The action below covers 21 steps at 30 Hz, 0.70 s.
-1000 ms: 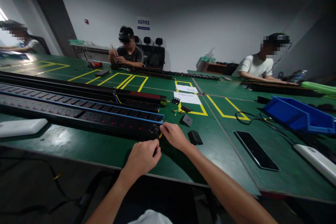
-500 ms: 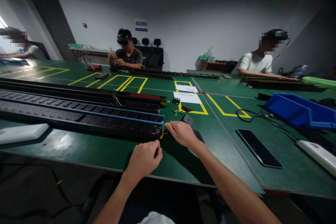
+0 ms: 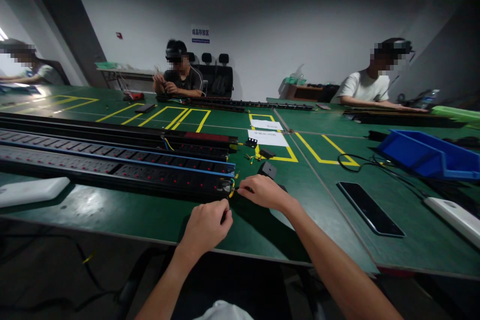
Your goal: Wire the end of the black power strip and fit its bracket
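Observation:
A long black socket strip (image 3: 176, 180) with red dots lies across the green table, its open end facing right. Yellow and green wires (image 3: 232, 190) stick out of that end. Just to their right, my right hand (image 3: 264, 191) is closed in a pinch, and what its fingertips hold is too small to name. My left hand (image 3: 207, 225) is curled just below the strip's end at the table's front edge. Its fingertips are hidden, and I cannot tell what is in them. Behind my right hand stands a small black block (image 3: 267, 170).
More black strips (image 3: 202, 139) lie behind. White paper sheets (image 3: 267, 138), small black parts (image 3: 267, 153) and yellow tape outlines are farther back. On the right are a phone (image 3: 369, 209), a blue bin (image 3: 427, 155), cables and a white power bank (image 3: 453, 220). Three people sit around the table.
My right hand has shifted slightly down, from above the wires to just right of them, its wrist moving right. My left hand stays in place.

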Tool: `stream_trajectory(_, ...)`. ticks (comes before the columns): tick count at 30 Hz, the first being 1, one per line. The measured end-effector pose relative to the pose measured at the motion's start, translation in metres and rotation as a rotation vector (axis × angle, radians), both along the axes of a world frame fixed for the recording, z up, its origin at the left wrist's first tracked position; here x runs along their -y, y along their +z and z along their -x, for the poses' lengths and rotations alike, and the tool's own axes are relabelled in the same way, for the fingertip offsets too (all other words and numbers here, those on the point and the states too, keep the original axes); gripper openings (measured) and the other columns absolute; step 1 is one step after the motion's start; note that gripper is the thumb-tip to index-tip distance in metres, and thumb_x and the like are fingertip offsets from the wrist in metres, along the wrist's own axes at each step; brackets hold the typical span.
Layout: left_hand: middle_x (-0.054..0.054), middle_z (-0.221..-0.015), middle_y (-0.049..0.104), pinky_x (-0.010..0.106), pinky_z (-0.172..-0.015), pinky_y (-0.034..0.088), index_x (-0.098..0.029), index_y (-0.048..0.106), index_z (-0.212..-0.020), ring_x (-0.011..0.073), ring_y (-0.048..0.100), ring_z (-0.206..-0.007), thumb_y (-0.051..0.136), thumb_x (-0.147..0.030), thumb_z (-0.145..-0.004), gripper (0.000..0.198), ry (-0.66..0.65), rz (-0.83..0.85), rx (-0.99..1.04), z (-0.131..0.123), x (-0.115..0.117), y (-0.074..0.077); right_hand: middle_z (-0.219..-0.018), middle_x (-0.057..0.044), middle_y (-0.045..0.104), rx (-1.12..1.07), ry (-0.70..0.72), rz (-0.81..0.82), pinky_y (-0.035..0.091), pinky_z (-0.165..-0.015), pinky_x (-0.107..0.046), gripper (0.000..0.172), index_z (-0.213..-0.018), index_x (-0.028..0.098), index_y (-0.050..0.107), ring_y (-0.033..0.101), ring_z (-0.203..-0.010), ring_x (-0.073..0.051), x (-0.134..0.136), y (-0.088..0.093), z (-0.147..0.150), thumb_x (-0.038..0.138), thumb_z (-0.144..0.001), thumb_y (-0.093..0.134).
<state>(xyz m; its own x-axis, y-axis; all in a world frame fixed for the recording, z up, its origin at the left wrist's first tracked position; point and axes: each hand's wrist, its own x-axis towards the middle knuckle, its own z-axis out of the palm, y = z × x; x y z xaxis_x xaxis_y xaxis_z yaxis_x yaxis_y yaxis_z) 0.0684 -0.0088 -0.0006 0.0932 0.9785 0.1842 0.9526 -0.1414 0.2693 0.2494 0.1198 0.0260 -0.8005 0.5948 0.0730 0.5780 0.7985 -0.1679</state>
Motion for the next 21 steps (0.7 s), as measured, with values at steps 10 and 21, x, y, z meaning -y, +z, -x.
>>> stream_trajectory(10,0.000,-0.077,0.068,0.028,-0.063,0.035,-0.023,0.057,-0.084,0.0169,0.065,-0.071,0.049,-0.026,-0.093,0.012,0.004,0.015,-0.009,-0.0004,0.0005,0.0026,-0.082,-0.005,0.071,-0.004,-0.056,-0.001,0.031,-0.061,-0.027,0.029,-0.085,0.021,0.069,0.065,-0.076,-0.018,0.0034,0.0010,0.0022,0.038,-0.100,0.051)
stream_trajectory(21,0.000,-0.077,0.069,0.029,-0.062,0.033,-0.022,0.058,-0.085,0.0163,0.065,-0.071,0.048,-0.027,-0.094,0.014,0.010,0.008,-0.019,-0.0003,0.0002,0.0011,-0.092,-0.006,0.073,-0.029,0.013,-0.041,0.036,-0.067,-0.026,0.029,-0.090,0.021,0.074,0.067,-0.086,-0.019,0.0019,-0.0022,0.0044,0.034,-0.101,0.050)
